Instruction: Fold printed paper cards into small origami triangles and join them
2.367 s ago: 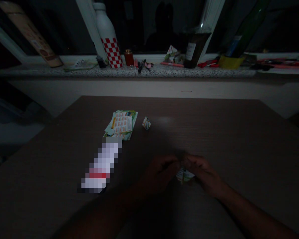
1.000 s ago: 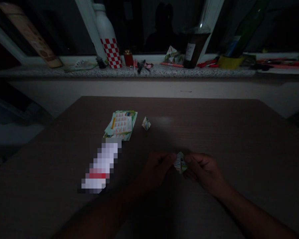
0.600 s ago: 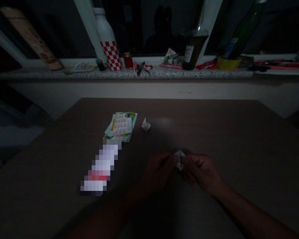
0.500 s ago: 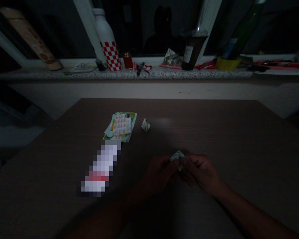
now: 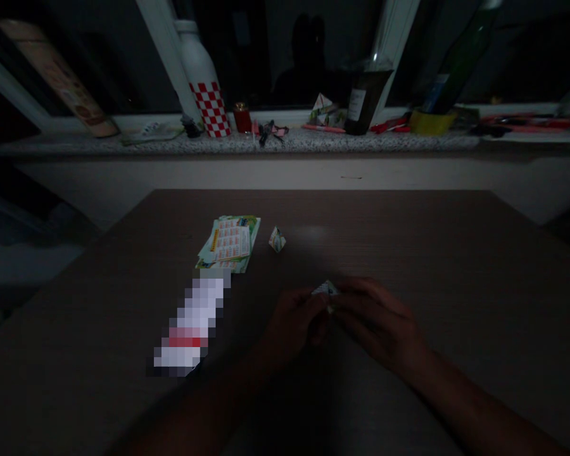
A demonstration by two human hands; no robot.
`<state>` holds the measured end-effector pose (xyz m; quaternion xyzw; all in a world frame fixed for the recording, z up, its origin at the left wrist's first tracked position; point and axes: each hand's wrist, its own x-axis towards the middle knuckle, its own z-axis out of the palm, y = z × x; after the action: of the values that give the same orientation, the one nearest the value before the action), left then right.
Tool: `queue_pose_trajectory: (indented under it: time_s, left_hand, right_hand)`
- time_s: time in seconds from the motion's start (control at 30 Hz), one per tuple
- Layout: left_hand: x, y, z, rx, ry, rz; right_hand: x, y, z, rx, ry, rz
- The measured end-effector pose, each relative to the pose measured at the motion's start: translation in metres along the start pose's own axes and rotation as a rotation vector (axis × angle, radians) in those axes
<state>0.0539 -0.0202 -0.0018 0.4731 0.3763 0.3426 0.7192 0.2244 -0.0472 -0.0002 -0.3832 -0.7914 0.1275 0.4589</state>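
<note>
Between my hands, above the near half of the table, is a small folded piece of printed paper with a pointed top. My left hand pinches its left side between thumb and fingers. My right hand is at its right side, with longer, straighter fingers whose tips touch the paper; they cover part of it. Farther off on the table sits a small folded paper shape with pointed ends. Left of that lies a loose stack of printed paper sheets.
A pixelated, bright oblong object lies on the brown table below the stack. On the windowsill behind stand a red-checked white bottle, a red jar, a dark cup, a yellow container and a green bottle.
The folded paper and both hands have shifted slightly left. My right hand has turned, its fingers now stretched along the paper's right side instead of curled in a pinch.
</note>
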Motion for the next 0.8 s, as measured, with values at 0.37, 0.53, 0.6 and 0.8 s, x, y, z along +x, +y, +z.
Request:
queue_pose_trajectory:
  time_s: [0.37, 0.53, 0.6, 0.8]
  left_hand:
    - [-0.011, 0.010, -0.007, 0.598, 0.152, 0.402]
    - [-0.010, 0.006, -0.004, 0.694, 0.022, 0.443]
    - [-0.009, 0.005, -0.004, 0.694, 0.013, 0.461]
    - [-0.006, 0.004, -0.005, 0.699, -0.002, 0.508]
  right_hand:
    - [0.002, -0.002, -0.004, 0.139, -0.051, 0.147]
    - [0.000, 0.000, -0.002, 0.186, -0.092, 0.169]
    - [-0.001, 0.000, -0.001, 0.192, -0.108, 0.179]
    - [-0.001, 0.000, 0.000, 0.163, -0.168, 0.180]
